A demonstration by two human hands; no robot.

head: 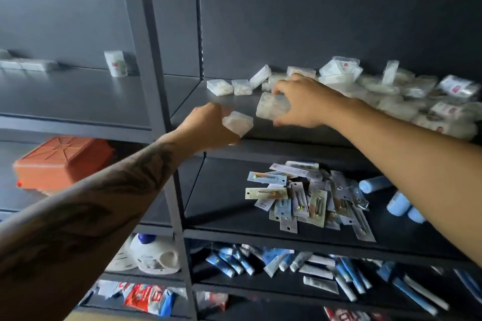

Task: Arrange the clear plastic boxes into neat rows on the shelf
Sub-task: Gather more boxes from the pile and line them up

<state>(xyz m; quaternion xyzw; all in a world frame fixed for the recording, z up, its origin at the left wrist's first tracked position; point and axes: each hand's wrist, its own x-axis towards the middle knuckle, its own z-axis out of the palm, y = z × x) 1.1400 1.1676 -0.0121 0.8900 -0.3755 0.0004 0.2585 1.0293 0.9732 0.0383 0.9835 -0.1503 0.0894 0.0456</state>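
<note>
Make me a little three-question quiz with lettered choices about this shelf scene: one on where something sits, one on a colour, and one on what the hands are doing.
1. Where is the messy pile of clear plastic boxes?
A. On the right part of the shelf the hands reach to
B. On the bottom shelf
C. Inside the crate

2. What colour is the crate on the lower left shelf?
A. Green
B. Orange
C. White

3. What are the two hands doing?
A. Both hang empty
B. Only the right holds something
C. Each holds a clear box

Answers:
1. A: the pile lies along the right side of that shelf.
2. B: the crate is plainly orange.
3. C: the left hand grips a small clear box, and the right hand grips another clear box.
</note>
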